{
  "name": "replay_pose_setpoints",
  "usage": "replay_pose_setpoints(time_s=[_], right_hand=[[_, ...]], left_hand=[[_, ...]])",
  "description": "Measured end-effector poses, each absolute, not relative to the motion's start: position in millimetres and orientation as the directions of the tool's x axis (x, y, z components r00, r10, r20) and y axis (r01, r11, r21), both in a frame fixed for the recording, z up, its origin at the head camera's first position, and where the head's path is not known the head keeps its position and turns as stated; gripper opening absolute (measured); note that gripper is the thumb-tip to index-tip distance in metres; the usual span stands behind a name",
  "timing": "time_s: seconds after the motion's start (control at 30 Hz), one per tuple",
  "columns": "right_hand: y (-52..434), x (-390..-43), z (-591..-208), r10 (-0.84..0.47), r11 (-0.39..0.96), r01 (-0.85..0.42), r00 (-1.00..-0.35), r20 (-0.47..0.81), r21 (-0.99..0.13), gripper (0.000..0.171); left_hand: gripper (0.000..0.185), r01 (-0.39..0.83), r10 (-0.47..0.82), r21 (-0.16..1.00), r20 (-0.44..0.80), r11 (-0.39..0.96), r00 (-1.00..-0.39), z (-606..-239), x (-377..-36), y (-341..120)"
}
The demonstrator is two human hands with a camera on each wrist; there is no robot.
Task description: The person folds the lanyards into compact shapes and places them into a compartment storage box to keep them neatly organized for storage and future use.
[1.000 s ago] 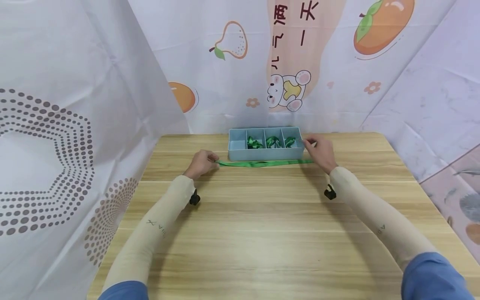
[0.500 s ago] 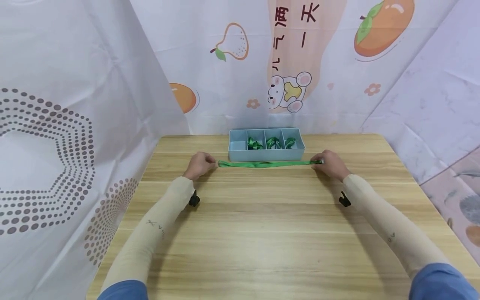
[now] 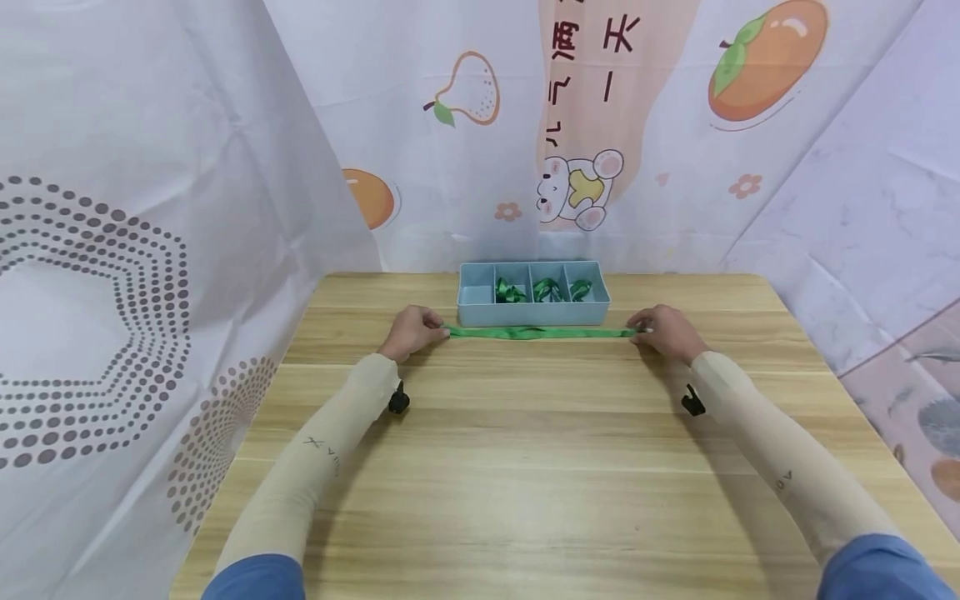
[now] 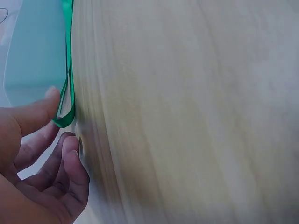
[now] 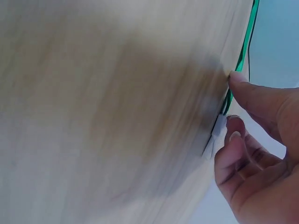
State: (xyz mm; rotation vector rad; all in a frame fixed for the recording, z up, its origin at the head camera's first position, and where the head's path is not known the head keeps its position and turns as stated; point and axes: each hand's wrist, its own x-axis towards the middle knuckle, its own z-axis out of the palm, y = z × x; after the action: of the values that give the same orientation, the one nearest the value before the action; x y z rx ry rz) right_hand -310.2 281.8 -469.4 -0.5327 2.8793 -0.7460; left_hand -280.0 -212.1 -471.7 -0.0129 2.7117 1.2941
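A green lanyard (image 3: 525, 333) lies stretched sideways on the wooden table, along the front of a light blue divided box (image 3: 532, 314). My left hand (image 3: 414, 332) pinches its left end, where the left wrist view shows the strap folded into a loop (image 4: 65, 122) at the thumb and index finger. At the other end, my right hand (image 3: 669, 332) holds the strap between thumb and fingers. A pale clip (image 5: 216, 133) hangs beside those fingertips in the right wrist view. Bundled green lanyards (image 3: 510, 292) sit in the box's three right compartments.
The wooden table (image 3: 517, 467) extends toward me in front of the lanyard. Patterned white cloth (image 3: 480, 192) hangs behind the table and at both sides. A small black wrist camera (image 3: 398, 400) is strapped under each sleeve.
My right hand has moved right from the box's corner and down to the lanyard's clip end. My left hand drew slightly off the left end, then came back right and took hold of it.
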Motion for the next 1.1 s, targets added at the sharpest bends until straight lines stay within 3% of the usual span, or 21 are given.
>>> replay_pose_setpoints(time_s=[0.13, 0.3, 0.53, 0.77, 1.1], right_hand=[[285, -309, -467, -0.372, 0.814, -0.302, -0.927, -0.046, -0.496, 0.029], [293, -309, -465, -0.351, 0.82, -0.248, -0.93, -0.111, -0.516, 0.02], [297, -306, -463, -0.336, 0.838, -0.198, -0.922, -0.194, -0.509, 0.015], [297, -302, -461, -0.37, 0.826, -0.251, -0.917, -0.15, -0.504, 0.012], [297, -297, -463, -0.472, 0.758, -0.348, -0.876, -0.096, -0.551, 0.009]], left_hand=[[0.012, -0.057, 0.047, 0.752, -0.117, 0.657, -0.992, -474, -280, -213], [0.013, -0.038, 0.067, 0.754, -0.108, 0.656, -0.992, -473, -278, -218], [0.014, -0.034, 0.13, 0.829, -0.128, 0.558, -0.983, -471, -274, -229], [0.017, -0.038, 0.114, 0.936, -0.083, 0.349, -0.99, -467, -272, -234], [0.025, 0.041, 0.006, 0.953, 0.041, 0.3, -0.999, -451, -270, -234]])
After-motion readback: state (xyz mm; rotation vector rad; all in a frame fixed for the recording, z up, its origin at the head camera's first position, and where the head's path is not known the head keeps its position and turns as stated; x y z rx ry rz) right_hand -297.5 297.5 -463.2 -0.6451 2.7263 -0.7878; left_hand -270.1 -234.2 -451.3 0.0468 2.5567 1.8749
